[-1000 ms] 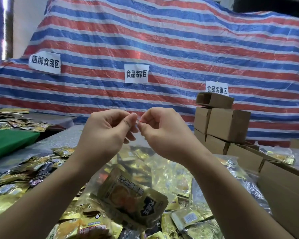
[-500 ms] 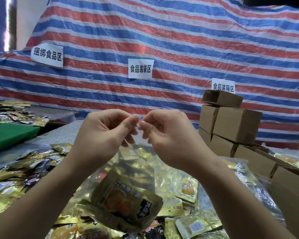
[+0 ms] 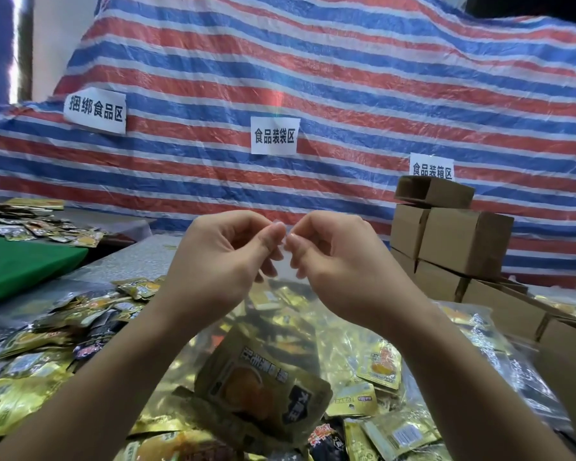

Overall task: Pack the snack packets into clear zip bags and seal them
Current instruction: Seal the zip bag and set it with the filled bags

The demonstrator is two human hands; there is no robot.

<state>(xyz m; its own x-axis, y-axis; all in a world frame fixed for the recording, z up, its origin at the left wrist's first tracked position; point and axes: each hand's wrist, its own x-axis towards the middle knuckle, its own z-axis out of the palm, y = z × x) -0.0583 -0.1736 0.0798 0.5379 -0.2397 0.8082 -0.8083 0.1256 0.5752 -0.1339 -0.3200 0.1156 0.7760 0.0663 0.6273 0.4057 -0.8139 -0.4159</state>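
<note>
Fingertips of both hands meet at the top edge of a clear zip bag (image 3: 281,331), held up in the air. The left hand (image 3: 225,257) pinches that edge between thumb and forefinger; the right hand (image 3: 341,261) pinches it just beside, the two pinches almost touching. Below the grip the bag hangs down, with a gold snack packet (image 3: 263,397) inside it, tilted, near the bottom. Under the hanging bag and to either side of it lies a heap of loose gold and black packets (image 3: 40,371) on a grey table (image 3: 143,257). Beyond the right hand stands a stack of cardboard boxes (image 3: 453,241), and behind everything hangs a striped tarpaulin (image 3: 313,78) bearing paper signs (image 3: 274,136).
</note>
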